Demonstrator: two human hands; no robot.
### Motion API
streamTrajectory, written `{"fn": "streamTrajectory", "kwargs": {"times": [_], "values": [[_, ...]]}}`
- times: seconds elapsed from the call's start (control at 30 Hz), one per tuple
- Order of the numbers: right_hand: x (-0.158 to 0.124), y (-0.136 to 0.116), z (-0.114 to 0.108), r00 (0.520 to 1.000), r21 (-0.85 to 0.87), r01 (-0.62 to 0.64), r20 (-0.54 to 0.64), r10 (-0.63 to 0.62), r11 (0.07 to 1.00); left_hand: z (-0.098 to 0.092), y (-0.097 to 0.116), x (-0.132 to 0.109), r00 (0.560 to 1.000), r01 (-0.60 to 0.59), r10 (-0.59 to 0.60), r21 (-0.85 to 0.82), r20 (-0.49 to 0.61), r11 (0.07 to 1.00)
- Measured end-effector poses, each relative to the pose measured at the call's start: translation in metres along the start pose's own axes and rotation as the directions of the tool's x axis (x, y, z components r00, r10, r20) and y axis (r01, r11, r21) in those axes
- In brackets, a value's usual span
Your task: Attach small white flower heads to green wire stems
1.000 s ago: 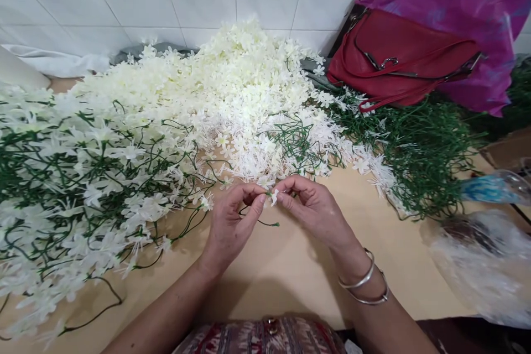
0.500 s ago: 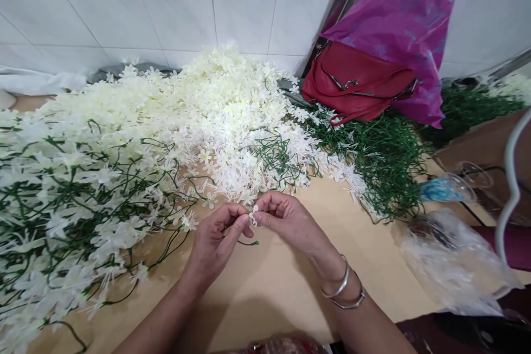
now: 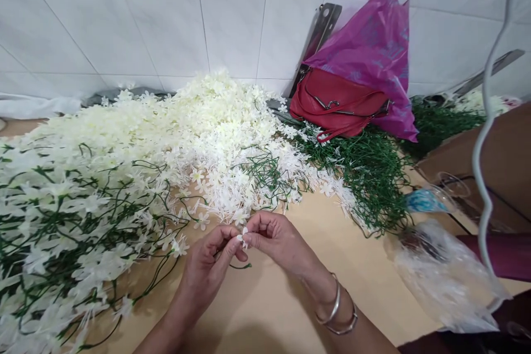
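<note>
My left hand (image 3: 206, 268) is closed in a pinch on an artificial flower's green stem (image 3: 241, 267), whose free end sticks out below the fingers. Between thumb and forefinger, my right hand (image 3: 279, 242) pinches the small white blossom (image 3: 243, 238) of that flower. The two hands meet fingertip to fingertip, low over the table. Just beyond them lies a large heap of loose white and cream blossoms (image 3: 211, 127). To the left, assembled white flowers with green stems (image 3: 91, 204) are piled up.
A tangle of green stems (image 3: 369, 177) lies to the right, beneath a red handbag (image 3: 338, 102) and a purple plastic bag (image 3: 369, 44). Nearer stands a clear plastic bag (image 3: 443, 276), with a white cable (image 3: 481, 177) and a cardboard box (image 3: 493, 160) beside it. White tiles (image 3: 232, 22) form the back wall.
The camera view has tilted up and shifted slightly right, so everything sits lower and more to the left. Both hands keep their pinch on the flower, with little other movement visible.
</note>
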State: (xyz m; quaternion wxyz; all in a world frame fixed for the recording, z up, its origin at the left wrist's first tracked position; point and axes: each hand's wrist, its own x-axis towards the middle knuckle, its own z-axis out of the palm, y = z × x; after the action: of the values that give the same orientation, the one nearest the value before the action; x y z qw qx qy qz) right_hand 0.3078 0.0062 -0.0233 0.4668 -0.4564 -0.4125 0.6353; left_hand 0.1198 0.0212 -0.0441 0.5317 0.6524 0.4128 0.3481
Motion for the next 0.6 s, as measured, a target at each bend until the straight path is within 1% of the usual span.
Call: {"fn": "streamTrajectory", "kwargs": {"times": [0.17, 0.3, 0.43, 0.6], "values": [[0.0011, -0.0009, 0.0005, 1.0, -0.065, 0.009, -0.022, -0.01, 0.998, 0.0009, -0.0016, 0.0014, 1.0, 0.001, -0.001, 0.007, -0.027, 1.0], [0.0019, -0.0033, -0.0034, 1.0, -0.033, 0.017, 0.003, -0.017, 0.999, 0.0047, 0.0016, 0.001, 1.0, 0.014, -0.017, -0.105, -0.026, 0.994], [-0.0016, -0.0079, -0.0058, 0.999, -0.021, 0.014, -0.031, -0.015, 1.0, 0.0067, 0.0041, -0.0011, 0.998, 0.004, -0.014, -0.151, -0.065, 0.989], [-0.0028, -0.0064, -0.0058, 0.998, -0.058, -0.003, -0.069, -0.001, 0.998, 0.0072, 0.0044, -0.0023, 0.995, 0.006, -0.021, -0.145, -0.099, 0.989]]}}
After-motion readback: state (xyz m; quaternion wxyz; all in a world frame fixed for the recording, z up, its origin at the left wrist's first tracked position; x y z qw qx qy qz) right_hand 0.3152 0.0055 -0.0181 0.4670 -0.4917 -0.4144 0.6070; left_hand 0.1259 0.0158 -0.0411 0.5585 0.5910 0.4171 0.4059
